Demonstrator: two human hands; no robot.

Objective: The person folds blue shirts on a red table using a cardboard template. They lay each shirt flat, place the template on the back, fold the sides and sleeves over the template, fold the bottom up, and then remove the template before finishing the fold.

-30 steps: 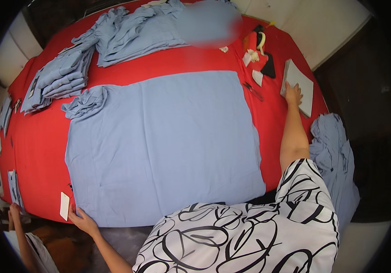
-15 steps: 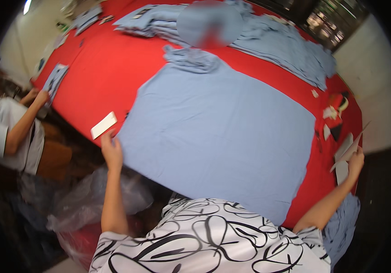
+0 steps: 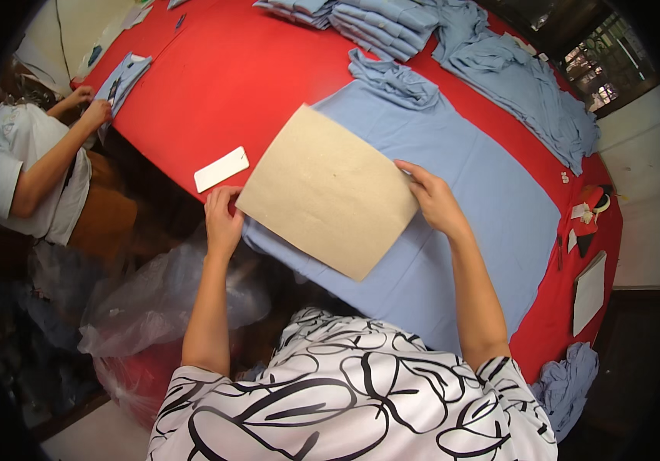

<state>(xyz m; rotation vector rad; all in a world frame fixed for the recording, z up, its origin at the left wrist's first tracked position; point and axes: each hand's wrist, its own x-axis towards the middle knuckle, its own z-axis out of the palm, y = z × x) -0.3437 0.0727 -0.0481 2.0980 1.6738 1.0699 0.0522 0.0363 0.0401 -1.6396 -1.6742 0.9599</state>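
A tan cardboard sheet [image 3: 326, 184] is held tilted over a light blue shirt [image 3: 491, 207] spread out on the red-covered table. My right hand [image 3: 436, 201] grips the sheet's right edge, fingers on top. At the sheet's left corner, my left hand [image 3: 224, 221] closes its thumb and fingers, close to the shirt's edge. Just beyond that hand lies a white rectangular card [image 3: 221, 169]. The shirt's bunched collar end [image 3: 399, 83] points away from me. Part of the shirt is hidden beneath the cardboard.
Folded blue shirts [image 3: 384, 27] are stacked at the far side, beside a heap of loose ones [image 3: 514, 84]. More sheets [image 3: 590, 292] lie at the right edge, near a tape roll [image 3: 602, 202]. A co-worker [image 3: 38, 169] handles a folded shirt at left. Clear plastic [image 3: 161, 300] hangs below the table.
My right hand has brought a cardboard sheet from the stack at the right edge to above the shirt's left part. My left hand now meets its corner. The view has shifted.
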